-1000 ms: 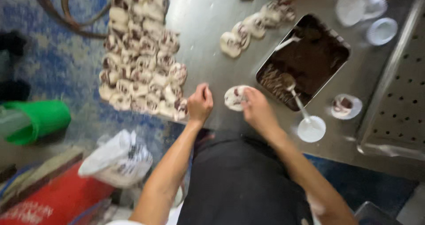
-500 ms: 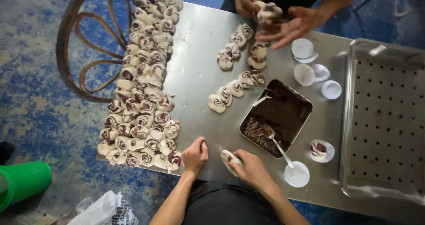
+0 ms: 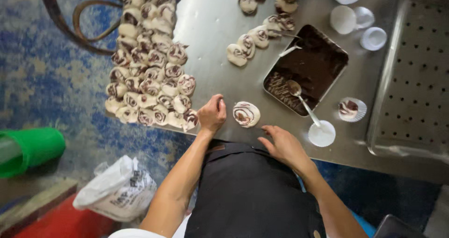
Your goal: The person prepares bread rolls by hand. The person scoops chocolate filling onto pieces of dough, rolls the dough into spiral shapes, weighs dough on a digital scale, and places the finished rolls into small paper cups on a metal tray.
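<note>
Steel table [image 3: 215, 27], head view: swirled dough round [image 3: 246, 114] lies flat near the front edge, between both hands. Left hand [image 3: 213, 114], fingers curled together, rests just beside it, holding nothing visible. Right hand [image 3: 284, 146], fingers spread, lies flat, empty. Tray of chocolate filling [image 3: 306, 69] beyond, with spoon [image 3: 299, 95].

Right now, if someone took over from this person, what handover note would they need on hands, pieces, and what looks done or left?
Left hand: loosely closed, resting on the steel table beside the swirled dough round; whether it holds anything cannot be told.
Right hand: open, empty, at the table edge just below that round.
Done: a large batch of swirled pieces packed on the left; one piece sits in a paper cup.
Left: a row of pieces above the chocolate tray, empty cups waiting.
</note>
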